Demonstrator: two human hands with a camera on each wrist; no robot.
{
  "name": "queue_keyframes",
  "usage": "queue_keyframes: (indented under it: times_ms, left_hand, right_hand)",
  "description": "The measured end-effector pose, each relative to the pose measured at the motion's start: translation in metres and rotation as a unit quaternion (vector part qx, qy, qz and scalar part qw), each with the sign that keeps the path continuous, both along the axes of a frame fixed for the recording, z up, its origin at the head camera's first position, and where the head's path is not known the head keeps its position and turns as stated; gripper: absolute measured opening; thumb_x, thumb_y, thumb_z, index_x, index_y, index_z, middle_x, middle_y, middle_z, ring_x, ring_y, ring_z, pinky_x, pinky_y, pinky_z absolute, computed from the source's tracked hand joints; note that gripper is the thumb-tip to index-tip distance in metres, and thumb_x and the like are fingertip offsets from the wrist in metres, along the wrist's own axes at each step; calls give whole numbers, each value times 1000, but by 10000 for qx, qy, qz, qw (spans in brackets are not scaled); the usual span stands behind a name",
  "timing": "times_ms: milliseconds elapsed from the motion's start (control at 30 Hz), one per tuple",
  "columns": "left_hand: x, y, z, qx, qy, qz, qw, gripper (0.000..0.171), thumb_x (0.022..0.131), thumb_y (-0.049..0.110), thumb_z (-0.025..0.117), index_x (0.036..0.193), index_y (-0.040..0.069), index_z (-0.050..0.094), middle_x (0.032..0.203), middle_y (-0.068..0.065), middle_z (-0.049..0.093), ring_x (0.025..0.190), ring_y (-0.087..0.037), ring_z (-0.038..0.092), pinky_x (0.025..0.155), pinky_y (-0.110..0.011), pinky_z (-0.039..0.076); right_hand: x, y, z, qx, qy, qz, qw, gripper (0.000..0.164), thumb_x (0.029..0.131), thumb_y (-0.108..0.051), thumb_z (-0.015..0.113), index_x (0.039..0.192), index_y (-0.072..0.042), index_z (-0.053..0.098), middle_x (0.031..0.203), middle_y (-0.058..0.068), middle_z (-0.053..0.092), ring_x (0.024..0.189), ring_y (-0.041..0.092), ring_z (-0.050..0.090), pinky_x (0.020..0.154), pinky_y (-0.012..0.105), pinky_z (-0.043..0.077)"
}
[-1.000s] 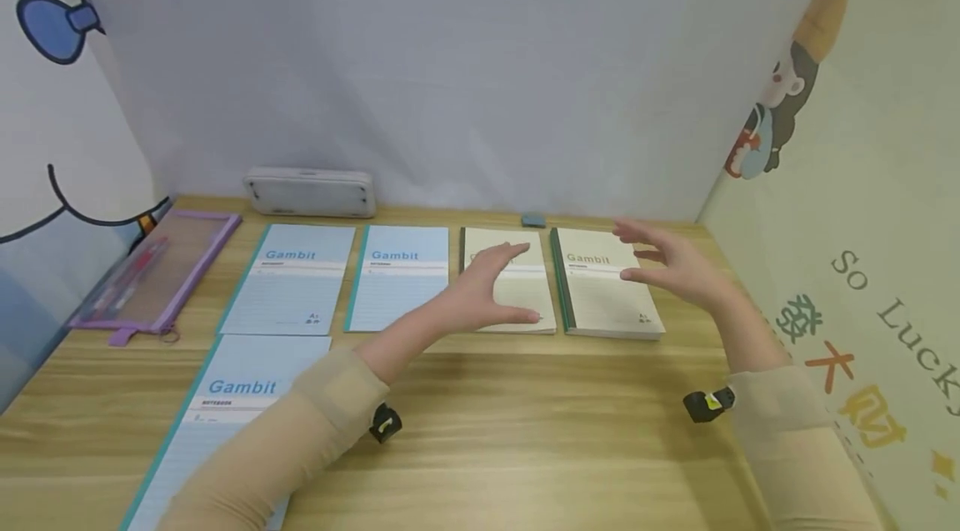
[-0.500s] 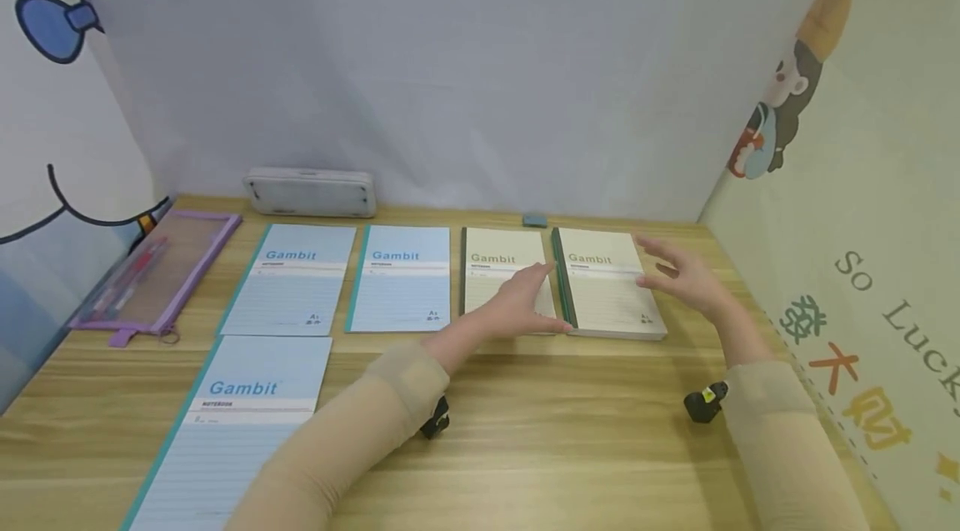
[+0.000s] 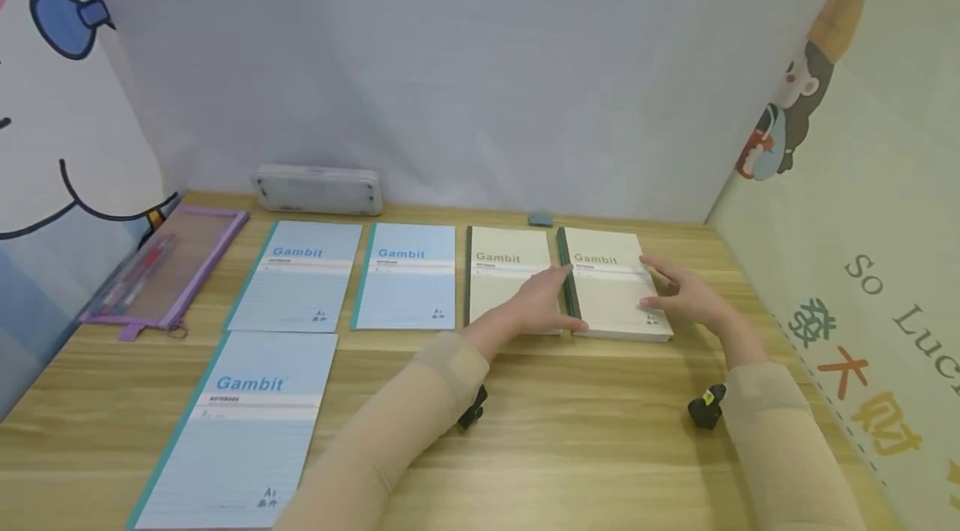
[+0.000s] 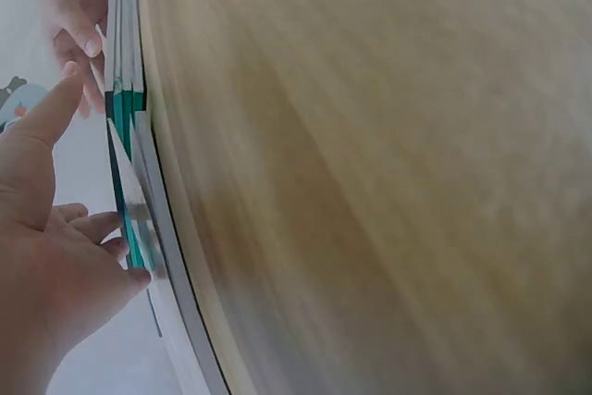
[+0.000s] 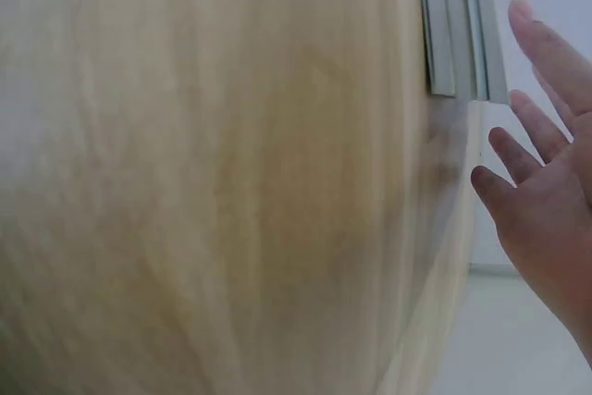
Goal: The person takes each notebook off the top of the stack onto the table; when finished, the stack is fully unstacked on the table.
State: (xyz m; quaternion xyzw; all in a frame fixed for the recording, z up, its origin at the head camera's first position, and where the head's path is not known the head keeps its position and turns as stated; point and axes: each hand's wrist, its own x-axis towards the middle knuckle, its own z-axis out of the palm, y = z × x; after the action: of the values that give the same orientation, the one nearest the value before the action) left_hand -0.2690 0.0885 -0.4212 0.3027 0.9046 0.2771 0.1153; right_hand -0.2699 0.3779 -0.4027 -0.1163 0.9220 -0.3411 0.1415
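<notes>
Left hand (image 3: 538,303) and right hand (image 3: 692,298) lie spread at opposite edges of the stack (image 3: 609,285); even pressure should keep it square.

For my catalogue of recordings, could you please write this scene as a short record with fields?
stack: several notebooks, cream cover on top
left hand: at spine side of stack; contact unclear
right hand: at opposite side of stack; contact unclear
cream notebook: left of stack, partly hidden by left hand
blue notebooks: three, lying flat
pouch: far left, purple edging, pens inside
white case: at the back
</notes>
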Motion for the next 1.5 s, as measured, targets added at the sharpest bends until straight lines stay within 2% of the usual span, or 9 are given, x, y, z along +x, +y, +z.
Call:
queue_keyframes:
  times_ms: [167, 400, 733, 933, 1000, 1133, 1233, 1400, 1500]
  left_hand:
    - [-2, 3, -5, -169, -49, -121, 9998, 100, 80, 51, 69, 150, 4, 16, 154, -12, 26, 143, -27, 22, 116, -38, 20]
    - [-4, 7, -5, -205, 24, -35, 9998, 95, 81, 48, 69, 150, 6, 20, 154, -10, 27, 143, -26, 21, 115, -38, 21]
    - [-3, 5, -5, -116, 120, -52, 9998, 90, 85, 46, 67, 150, 7, 20, 154, -10, 26, 141, -25, 26, 115, -41, 22]
    - [0, 7, -5, 584, -266, -22, 9979, 86, 85, 36, 69, 151, 11, 20, 156, -10, 20, 141, -25, 26, 114, -36, 25]
    - [1, 8, -4, 886, -400, 15, 9953, 86, 84, 31, 71, 151, 13, 20, 157, -10, 18, 138, -25, 32, 111, -34, 30]
    - [4, 9, -1, 1385, -549, 129, 9887, 86, 82, 22, 74, 151, 16, 23, 158, -6, 14, 116, -23, 53, 93, -28, 47]
    - [6, 10, 2, 1688, -663, 232, 9831, 85, 80, 15, 76, 150, 17, 26, 158, -4, 14, 103, -21, 57, 81, -23, 49]
    - [6, 9, 5, 1983, -773, 405, 9762, 87, 78, 10, 78, 149, 18, 28, 156, -4, 21, 112, -20, 54, 86, -22, 49]
    - [6, 4, 8, 2111, -881, 494, 9722, 90, 76, 7, 78, 150, 19, 26, 150, -5, 30, 112, -20, 53, 88, -23, 49]
  right_hand:
    - [2, 2, -3, 144, -30, 6, 9999, 86, 85, -35, 70, 151, -13, 21, 154, 25, 12, 138, 50, 12, 108, 64, 17]
    - [5, 2, -2, -151, -88, -7, 9998, 84, 86, -29, 69, 151, -7, 20, 154, 26, 13, 138, 50, 13, 107, 64, 17]
    - [1, 0, -4, -304, -87, -72, 9995, 84, 86, -24, 70, 151, -7, 21, 154, 25, 14, 138, 48, 14, 108, 63, 17]
    - [5, 0, -4, -529, -99, -170, 9984, 82, 86, -24, 70, 150, -7, 21, 154, 24, 14, 138, 48, 17, 109, 60, 19]
    - [6, 0, -4, -642, -86, -233, 9976, 81, 87, -23, 69, 151, -7, 21, 154, 24, 14, 137, 49, 18, 108, 60, 22]
    - [8, 4, -3, -915, 25, -370, 9951, 79, 89, -21, 67, 151, -8, 20, 154, 24, 18, 135, 48, 25, 106, 61, 27]
    - [8, 6, 0, -970, 152, -432, 9942, 78, 89, -21, 67, 151, -8, 21, 153, 23, 21, 132, 44, 31, 104, 59, 30]
    - [10, 3, 12, -725, 273, -550, 9955, 76, 91, -25, 64, 152, -14, 21, 155, 16, 21, 124, 37, 42, 98, 45, 40]
    - [11, -1, 21, -783, 228, -568, 9951, 76, 91, -26, 63, 152, -17, 19, 156, 15, 19, 123, 34, 42, 100, 50, 39]
